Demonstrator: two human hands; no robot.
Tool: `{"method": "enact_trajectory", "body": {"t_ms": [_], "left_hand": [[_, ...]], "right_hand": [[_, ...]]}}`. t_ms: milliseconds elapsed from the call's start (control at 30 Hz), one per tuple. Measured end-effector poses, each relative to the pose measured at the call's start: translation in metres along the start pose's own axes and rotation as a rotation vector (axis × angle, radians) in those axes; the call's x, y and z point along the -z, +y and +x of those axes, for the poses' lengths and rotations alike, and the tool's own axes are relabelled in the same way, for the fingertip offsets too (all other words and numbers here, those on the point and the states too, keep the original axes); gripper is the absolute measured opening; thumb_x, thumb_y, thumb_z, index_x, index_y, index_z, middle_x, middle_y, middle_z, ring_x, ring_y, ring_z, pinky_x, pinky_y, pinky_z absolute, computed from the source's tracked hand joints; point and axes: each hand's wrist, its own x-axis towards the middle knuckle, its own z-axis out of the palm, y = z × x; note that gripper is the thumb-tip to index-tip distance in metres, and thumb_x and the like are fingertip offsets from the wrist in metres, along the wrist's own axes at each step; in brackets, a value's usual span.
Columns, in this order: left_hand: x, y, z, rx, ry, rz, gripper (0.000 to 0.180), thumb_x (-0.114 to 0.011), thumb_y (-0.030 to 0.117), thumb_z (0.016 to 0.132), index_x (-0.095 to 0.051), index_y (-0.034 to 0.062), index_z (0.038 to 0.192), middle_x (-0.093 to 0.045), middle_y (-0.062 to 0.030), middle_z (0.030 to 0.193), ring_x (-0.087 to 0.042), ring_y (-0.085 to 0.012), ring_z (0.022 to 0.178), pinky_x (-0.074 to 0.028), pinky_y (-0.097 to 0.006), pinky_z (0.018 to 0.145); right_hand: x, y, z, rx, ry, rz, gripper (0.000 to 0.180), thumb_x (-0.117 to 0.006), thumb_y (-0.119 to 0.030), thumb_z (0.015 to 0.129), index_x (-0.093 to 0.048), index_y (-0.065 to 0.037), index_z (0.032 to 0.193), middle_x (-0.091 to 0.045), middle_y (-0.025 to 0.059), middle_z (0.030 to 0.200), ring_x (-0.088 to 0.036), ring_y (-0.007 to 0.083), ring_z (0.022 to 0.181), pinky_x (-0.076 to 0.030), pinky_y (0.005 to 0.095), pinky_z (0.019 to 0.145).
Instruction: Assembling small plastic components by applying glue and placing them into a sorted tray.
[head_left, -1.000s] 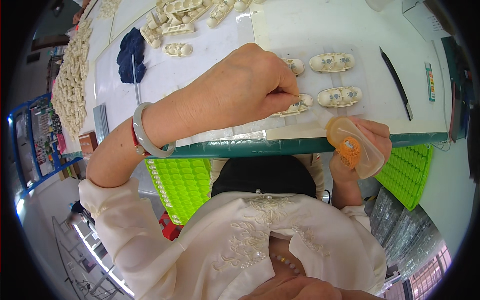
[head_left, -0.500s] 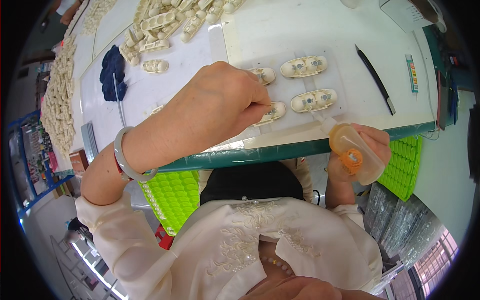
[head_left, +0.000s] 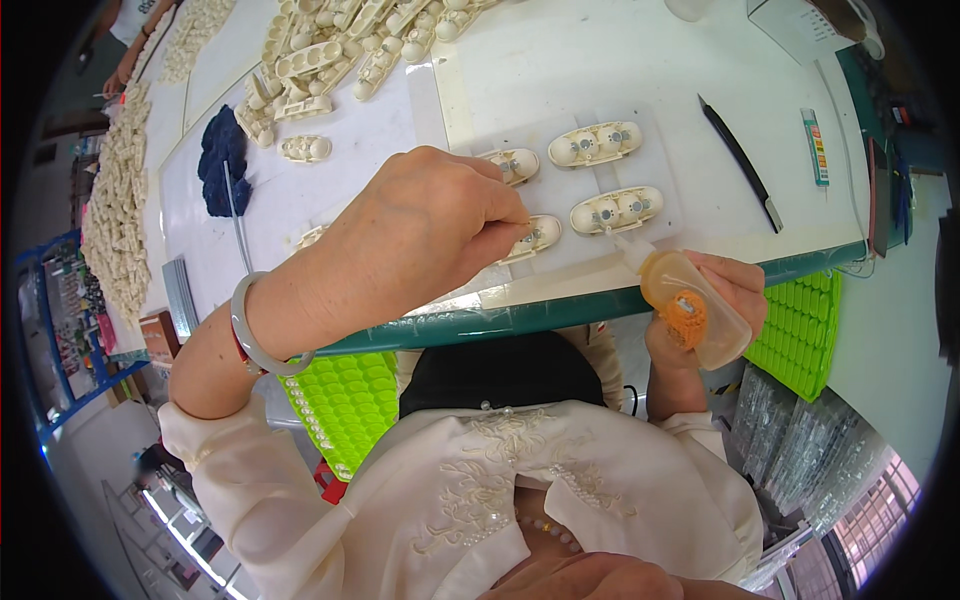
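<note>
My right hand (head_left: 738,283) is wrapped round a translucent squeeze bottle (head_left: 727,335) with an orange patch on its side. Its thin nozzle points at the near edge of a cream oval plastic piece (head_left: 616,209) with grey round spots inside. My left hand (head_left: 425,215) is pinched above a similar cream piece (head_left: 543,235), partly covering it; whatever its fingertips hold is hidden or too small to name. Two more such pieces lie behind, one at the right (head_left: 594,144) and one partly hidden by the left hand (head_left: 517,164).
A heap of cream plastic parts (head_left: 330,60) lies at the back, with another long pile (head_left: 118,220) at far left. A dark blue cloth (head_left: 222,160), a black craft knife (head_left: 738,150) and a small tube (head_left: 815,148) rest on the table. Green trays (head_left: 345,400) sit below its edge.
The view has shifted slightly, so the table things appear a little lower and further left. My right hand and the bottle have moved slightly left. My left hand stays pinched over the same piece.
</note>
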Motion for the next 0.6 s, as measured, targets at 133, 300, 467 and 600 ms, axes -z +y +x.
{"method": "enact_trajectory", "body": {"t_ms": [133, 300, 467, 600], "left_hand": [[-0.001, 0.0, 0.0, -0.011, 0.01, 0.003, 0.007, -0.067, 0.004, 0.075, -0.068, 0.0007, 0.081, -0.061, -0.0093, 0.069, -0.058, -0.0232, 0.055, -0.046, -0.029, 0.051], [-0.002, 0.002, -0.005, 0.008, 0.022, -0.027, 0.011, -0.067, 0.003, 0.076, -0.067, 0.0005, 0.087, -0.06, -0.0099, 0.071, -0.057, -0.0229, 0.057, -0.045, -0.03, 0.052], [-0.004, 0.02, -0.017, 0.014, 0.166, 0.072, 0.02, -0.067, 0.002, 0.076, -0.067, 0.0027, 0.095, -0.059, -0.0114, 0.079, -0.058, -0.0233, 0.061, -0.047, -0.029, 0.054], [-0.009, 0.048, -0.034, -0.287, 0.157, 0.064, 0.03, -0.064, 0.0, 0.074, -0.068, 0.0091, 0.102, -0.059, -0.0081, 0.084, -0.06, -0.0154, 0.065, -0.048, -0.025, 0.051]], "right_hand": [[0.003, 0.002, -0.008, -0.096, 0.094, -0.069, 0.034, -0.052, -0.031, 0.086, -0.055, 0.002, 0.078, -0.056, 0.0119, 0.077, -0.057, 0.0219, 0.067, -0.046, 0.0282, 0.053], [0.004, 0.017, -0.014, -0.053, 0.152, 0.063, 0.023, -0.061, -0.02, 0.08, -0.055, 0.002, 0.084, -0.056, 0.0131, 0.085, -0.059, 0.0216, 0.072, -0.049, 0.0274, 0.058], [-0.001, 0.009, -0.01, -0.096, 0.18, 0.055, 0.022, -0.06, -0.018, 0.082, -0.054, 0.003, 0.083, -0.052, 0.0116, 0.08, -0.057, 0.0226, 0.071, -0.047, 0.0275, 0.055], [-0.005, 0.007, -0.005, -0.096, 0.14, 0.07, 0.017, -0.061, -0.014, 0.079, -0.057, 0.002, 0.08, -0.058, 0.0111, 0.075, -0.059, 0.022, 0.069, -0.046, 0.0272, 0.054]]}}
